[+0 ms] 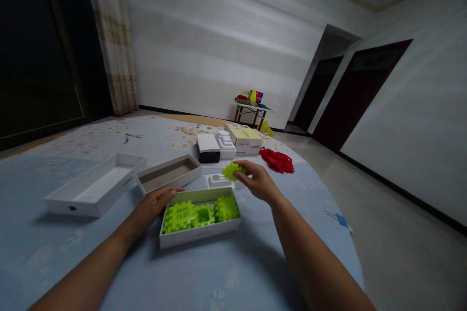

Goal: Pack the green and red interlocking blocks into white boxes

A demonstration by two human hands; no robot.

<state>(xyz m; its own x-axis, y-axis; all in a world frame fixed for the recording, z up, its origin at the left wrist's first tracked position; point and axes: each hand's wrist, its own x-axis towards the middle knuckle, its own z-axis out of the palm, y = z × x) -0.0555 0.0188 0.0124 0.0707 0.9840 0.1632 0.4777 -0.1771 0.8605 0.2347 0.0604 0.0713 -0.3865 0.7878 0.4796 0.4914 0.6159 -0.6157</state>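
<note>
My right hand [257, 180] is raised above the far right corner of an open white box [200, 238]. Its thumb and fingers pinch a lime-green interlocking block piece [231, 171] with notched edges. More green pieces [180, 216] lie inside the box, one with a window-like grid and one with a round opening [204, 215]. My left hand [158, 202] is at the box's far left corner, thumb and fingers closed at the rim. Some of its fingertips are hidden behind the edge.
Left of the box lie a white tray-like box [95, 187] and a grey-lined lid [170, 172]. Beyond stand a dark box [208, 148], a white moulded piece [225, 143] and a yellow-white carton [243, 138]. Red material [277, 160] sits near the round table's right edge.
</note>
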